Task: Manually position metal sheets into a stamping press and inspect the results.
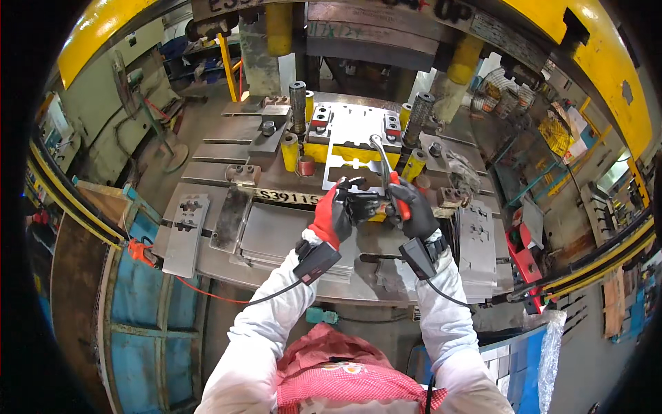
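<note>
My right hand, in a black glove, is closed around the red grips of a long metal hand tool resembling tongs. Its curved, rounded end reaches forward over a bright metal sheet on the press die. My left hand wears a red and black glove and is raised just left of the tool. Its fingers look apart and point toward the right hand; dark shapes between the hands are hard to separate. Cut-outs show in the sheet's near end, just beyond my hands.
Flat sheets are stacked left of my hands, more sheets at right. A cut plate lies at far left. Guide posts and yellow blocks flank the die beneath the heavy upper press. A blue frame stands lower left.
</note>
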A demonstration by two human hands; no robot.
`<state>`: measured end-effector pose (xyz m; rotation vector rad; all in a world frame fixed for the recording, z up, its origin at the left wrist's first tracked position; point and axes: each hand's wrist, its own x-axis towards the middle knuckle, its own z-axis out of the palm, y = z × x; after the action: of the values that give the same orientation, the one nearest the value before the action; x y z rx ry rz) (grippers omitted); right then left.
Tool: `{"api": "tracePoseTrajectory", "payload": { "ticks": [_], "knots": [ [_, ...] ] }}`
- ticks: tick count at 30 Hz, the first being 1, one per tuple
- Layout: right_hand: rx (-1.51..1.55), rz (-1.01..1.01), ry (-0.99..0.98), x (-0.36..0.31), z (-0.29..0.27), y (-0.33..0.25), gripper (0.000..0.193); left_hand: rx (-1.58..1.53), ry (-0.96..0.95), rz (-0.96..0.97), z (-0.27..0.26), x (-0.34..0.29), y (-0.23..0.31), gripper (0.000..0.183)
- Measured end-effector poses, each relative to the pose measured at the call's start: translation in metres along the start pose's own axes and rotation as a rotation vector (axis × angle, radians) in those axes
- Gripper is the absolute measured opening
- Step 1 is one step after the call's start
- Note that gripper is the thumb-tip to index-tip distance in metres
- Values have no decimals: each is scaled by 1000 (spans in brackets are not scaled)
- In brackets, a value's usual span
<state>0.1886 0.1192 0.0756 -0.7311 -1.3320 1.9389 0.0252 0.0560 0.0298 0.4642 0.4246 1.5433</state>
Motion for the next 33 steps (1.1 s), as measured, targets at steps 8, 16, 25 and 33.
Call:
{"api": "tracePoseTrajectory", "payload": {
  "ticks": [8,16,25,33],
  "knots": [
    [-130,-165,148,-46,-2,-12,46,-7,161,96,8,10,-10,42],
    [-118,5,284,-214,-39,77,45,-18,51,164,-7,15,-13,43],
    [-9,231,279,-320,-72,124,37,95,211,241,7,13,-16,41],
    [79,310,238,-337,-89,138,42,62,190,172,1,16,-10,43]
  ]
}}
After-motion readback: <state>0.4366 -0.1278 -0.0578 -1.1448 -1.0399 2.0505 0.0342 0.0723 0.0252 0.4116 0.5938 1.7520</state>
